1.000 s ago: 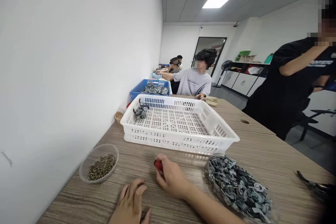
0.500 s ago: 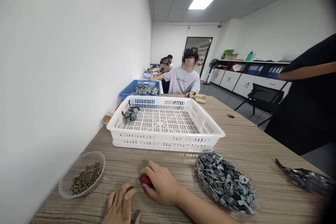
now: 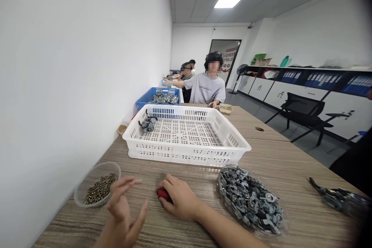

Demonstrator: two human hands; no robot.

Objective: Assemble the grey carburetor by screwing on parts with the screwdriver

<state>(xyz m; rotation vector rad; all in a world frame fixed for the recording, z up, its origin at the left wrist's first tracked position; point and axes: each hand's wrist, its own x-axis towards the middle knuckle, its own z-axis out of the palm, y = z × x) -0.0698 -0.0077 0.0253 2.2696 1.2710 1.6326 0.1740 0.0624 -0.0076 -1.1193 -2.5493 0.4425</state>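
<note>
My right hand [image 3: 181,198] rests on the table, its fingers wrapped round a small red object [image 3: 163,193] with a dark end; most of it is hidden in the palm. Raised over the table, my left hand [image 3: 123,209] has fingers and thumb apart and holds nothing. It is close to a clear round tub [image 3: 82,180] of small brass-coloured screws [image 3: 100,189]. To the right of my right hand stands a clear plastic bowl heaped with grey and black metal parts [image 3: 251,199].
A white perforated crate [image 3: 188,155] lies ahead with a few grey assemblies [image 3: 148,123] in its left corner. Behind it are a blue crate [image 3: 142,100] of metal parts and a seated person [image 3: 205,87]. At the right edge lies a dark, metallic assembly [image 3: 340,197]. A wall borders the left.
My left hand has lifted off the table, moved left and opened towards the screw tub. My right hand stays on the red object. The standing person at right has mostly left view.
</note>
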